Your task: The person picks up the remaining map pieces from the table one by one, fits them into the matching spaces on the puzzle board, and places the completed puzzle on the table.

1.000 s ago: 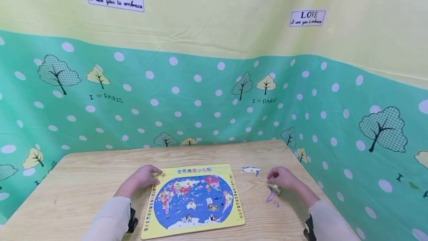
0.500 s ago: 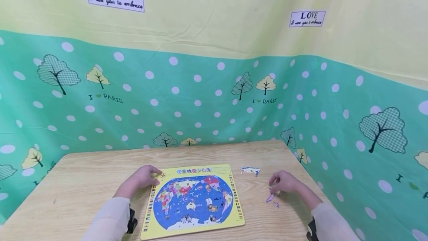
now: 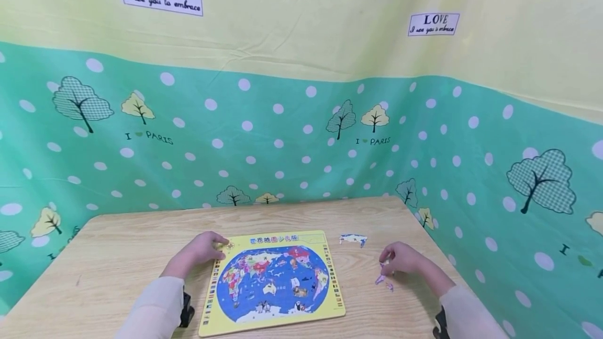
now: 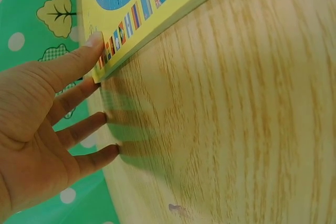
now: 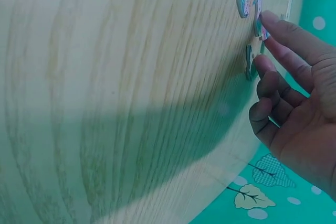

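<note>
A yellow world-map puzzle board [image 3: 278, 319] lies flat on the wooden table. At its far left corner rests my left hand [image 3: 203, 248]; in the left wrist view the thumb [image 4: 79, 61] lies on the board's surface, and the other fingers stretch out beside the edge. To the right of the board, my right hand [image 3: 404, 259] pinches a pink and purple puzzle piece [image 5: 259, 14] between thumb and forefinger, low over the table. The other fingers are bent. Close by lie a small puzzle piece [image 5: 243, 3] and a thin curved piece [image 5: 249, 62].
A white and blue puzzle piece [image 3: 353, 240] lies beyond the board's far right corner. Green and yellow printed cloth [image 3: 301, 140] hangs behind and to the right of the wooden table [image 3: 141, 239].
My right hand has moved slightly down toward the loose pieces and taken hold of one. The left hand and the board have stayed in place.
</note>
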`<action>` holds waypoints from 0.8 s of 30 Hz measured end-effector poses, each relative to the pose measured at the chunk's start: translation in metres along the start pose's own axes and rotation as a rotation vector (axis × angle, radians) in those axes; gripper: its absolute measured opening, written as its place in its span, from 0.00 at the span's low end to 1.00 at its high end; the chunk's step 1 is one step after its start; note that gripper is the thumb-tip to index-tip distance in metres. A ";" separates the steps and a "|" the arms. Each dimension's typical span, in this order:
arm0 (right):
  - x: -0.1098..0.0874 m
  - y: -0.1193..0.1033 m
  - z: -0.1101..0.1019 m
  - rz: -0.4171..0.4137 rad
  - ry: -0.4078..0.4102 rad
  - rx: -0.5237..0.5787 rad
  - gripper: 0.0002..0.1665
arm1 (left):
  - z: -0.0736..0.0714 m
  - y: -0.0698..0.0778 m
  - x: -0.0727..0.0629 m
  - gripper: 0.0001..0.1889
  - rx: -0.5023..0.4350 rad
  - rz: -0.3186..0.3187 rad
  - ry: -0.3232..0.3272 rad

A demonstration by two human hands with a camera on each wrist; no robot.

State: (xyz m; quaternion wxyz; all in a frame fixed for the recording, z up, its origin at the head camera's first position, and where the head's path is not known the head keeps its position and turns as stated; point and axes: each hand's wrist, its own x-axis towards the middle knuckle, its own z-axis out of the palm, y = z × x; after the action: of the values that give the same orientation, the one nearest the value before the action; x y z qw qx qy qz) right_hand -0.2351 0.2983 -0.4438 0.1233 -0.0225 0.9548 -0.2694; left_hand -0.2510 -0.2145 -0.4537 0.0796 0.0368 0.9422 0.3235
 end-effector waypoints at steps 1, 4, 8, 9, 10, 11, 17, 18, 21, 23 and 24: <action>0.000 0.001 0.000 0.000 0.001 0.000 0.14 | 0.000 0.000 0.000 0.20 0.000 0.000 0.001; 0.000 0.002 0.000 -0.013 0.003 -0.012 0.14 | 0.000 0.001 0.000 0.20 0.005 -0.005 0.001; 0.001 0.002 0.000 -0.015 -0.002 -0.006 0.14 | -0.001 0.001 0.001 0.21 0.007 -0.012 -0.001; 0.001 0.002 0.000 -0.012 -0.007 -0.004 0.14 | -0.001 0.001 0.001 0.21 0.008 -0.011 0.000; 0.001 0.002 -0.001 -0.014 -0.011 -0.001 0.14 | -0.001 0.002 0.001 0.21 0.007 -0.009 0.001; 0.001 0.001 -0.001 -0.019 -0.014 -0.001 0.14 | -0.001 0.002 0.001 0.21 0.008 -0.008 0.002; 0.003 -0.003 0.000 -0.061 -0.045 0.014 0.16 | -0.001 0.002 0.001 0.21 0.010 -0.004 0.001; 0.003 -0.003 0.000 -0.067 -0.052 0.022 0.16 | -0.001 0.002 0.001 0.21 0.011 -0.005 -0.001; 0.004 -0.004 0.002 -0.090 -0.070 0.059 0.15 | 0.000 0.001 0.001 0.20 0.012 -0.009 -0.002; 0.005 -0.003 0.003 -0.114 -0.081 0.080 0.14 | 0.000 0.000 0.000 0.20 0.013 -0.010 -0.001; 0.006 -0.002 0.003 -0.127 -0.086 0.091 0.13 | 0.000 0.000 0.000 0.20 0.013 -0.010 -0.002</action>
State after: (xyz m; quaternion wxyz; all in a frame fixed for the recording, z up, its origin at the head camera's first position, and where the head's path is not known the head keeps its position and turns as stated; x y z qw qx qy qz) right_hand -0.2398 0.2940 -0.4462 0.1479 -0.0890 0.9321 -0.3184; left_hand -0.2510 -0.2143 -0.4532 0.0817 0.0329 0.9444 0.3167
